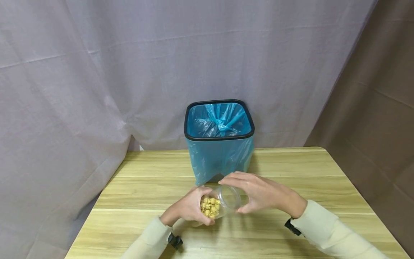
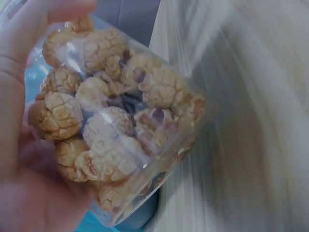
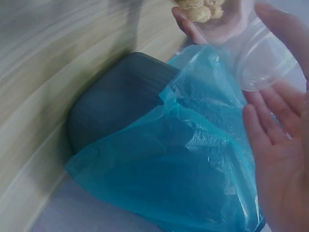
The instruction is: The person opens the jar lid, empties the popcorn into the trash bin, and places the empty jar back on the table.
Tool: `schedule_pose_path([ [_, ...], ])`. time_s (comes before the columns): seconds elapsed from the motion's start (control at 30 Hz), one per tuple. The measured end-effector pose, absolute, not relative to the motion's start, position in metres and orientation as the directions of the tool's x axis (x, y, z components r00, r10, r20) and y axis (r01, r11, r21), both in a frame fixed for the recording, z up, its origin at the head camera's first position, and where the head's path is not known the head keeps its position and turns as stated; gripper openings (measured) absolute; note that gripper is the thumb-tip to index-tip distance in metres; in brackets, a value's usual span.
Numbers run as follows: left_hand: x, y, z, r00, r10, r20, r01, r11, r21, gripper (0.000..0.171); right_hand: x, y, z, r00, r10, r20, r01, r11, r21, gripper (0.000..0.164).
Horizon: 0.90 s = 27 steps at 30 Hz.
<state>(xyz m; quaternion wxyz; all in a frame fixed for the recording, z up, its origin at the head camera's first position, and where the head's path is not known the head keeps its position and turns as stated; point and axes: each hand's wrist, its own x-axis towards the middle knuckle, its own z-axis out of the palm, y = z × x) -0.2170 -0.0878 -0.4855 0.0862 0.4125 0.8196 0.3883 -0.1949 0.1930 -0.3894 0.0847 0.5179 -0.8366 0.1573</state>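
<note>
A clear plastic jar (image 2: pixel 116 125) of caramel popcorn (image 1: pixel 210 207) lies tilted on its side, its round end turned to the right in the head view. My left hand (image 1: pixel 192 207) grips the jar's body, thumb on the near side and fingers on the far side. At the jar's right end is a clear round lid (image 1: pixel 230 197). My right hand (image 1: pixel 258 192) holds it across its edge, fingertips at the upper rim and thumb at the lower. The right wrist view shows the lid's rings between thumb and fingers.
Just beyond the hands stands a bin (image 1: pixel 220 158) with a black rim and a blue bag, knotted at the inside. The wooden table (image 1: pixel 145 180) lies beneath. A grey curtain (image 1: pixel 129 72) hangs behind, a brown one (image 1: pixel 372 108) at the right.
</note>
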Motion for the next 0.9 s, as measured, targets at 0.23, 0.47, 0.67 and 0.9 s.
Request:
schedule_pose_path([
  [0.23,-0.214,-0.09,-0.487,-0.689,0.697,0.197,0.595,0.39,0.703,0.062,-0.193,0.194,-0.389,-0.631,-0.738,0.239,-0.766,0.545,-0.34,0.094],
  [0.47,-0.21,-0.091,-0.486,-0.738,0.637,0.223,0.607,0.482,0.632,0.068,-0.195,0.191,-0.396,-0.716,-0.647,0.263,-0.689,0.593,-0.416,0.077],
  [0.67,-0.207,-0.09,-0.485,-0.758,0.604,0.247,0.61,0.523,0.595,0.07,-0.195,0.185,-0.402,-0.743,-0.618,0.258,-0.66,0.609,-0.44,0.068],
  [0.9,-0.206,-0.089,-0.485,-0.757,0.604,0.25,0.616,0.534,0.578,0.07,-0.196,0.181,-0.402,-0.735,-0.629,0.252,-0.665,0.598,-0.447,0.062],
])
